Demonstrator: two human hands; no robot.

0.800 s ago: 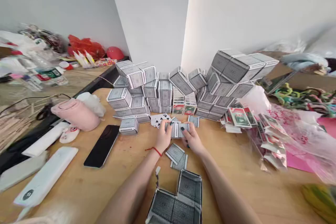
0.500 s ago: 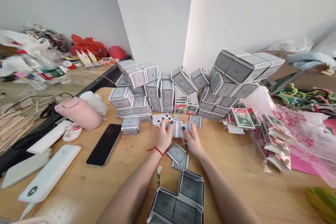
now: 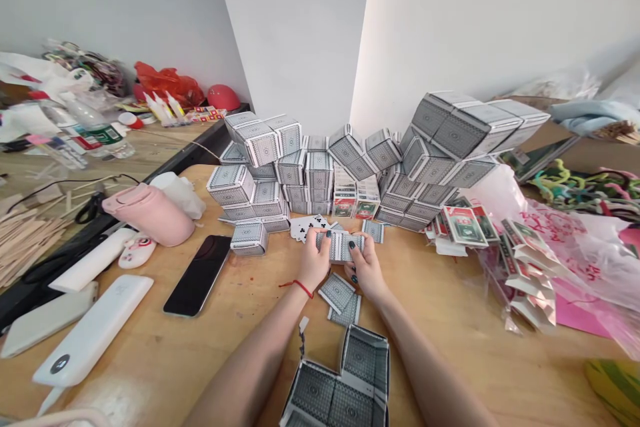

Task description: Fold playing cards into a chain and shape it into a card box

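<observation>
Head view: The left hand [image 3: 313, 261] and the right hand [image 3: 365, 267] are both closed on one packet of playing cards [image 3: 341, 246]. The packet is held back-side up, just above the wooden table [image 3: 240, 320], with fingers curled over its far edge.

- Directly behind the packet: face-up cards [image 3: 307, 226] lie on the table, and a wall of card-built cubes [image 3: 320, 173] stands against the corner.
- Left of the hands: a single small cube [image 3: 249, 238], a black phone [image 3: 197, 267], a pink pouch [image 3: 150, 215] and a white power bank [image 3: 93, 333].
- Between the forearms: loose cards [image 3: 337, 295] lie face down, and an open card-built tray [image 3: 345, 387] sits nearest the camera.
- Right of the hands: packaged card decks [image 3: 463, 223] and plastic bags [image 3: 560, 240] crowd the table edge.
</observation>
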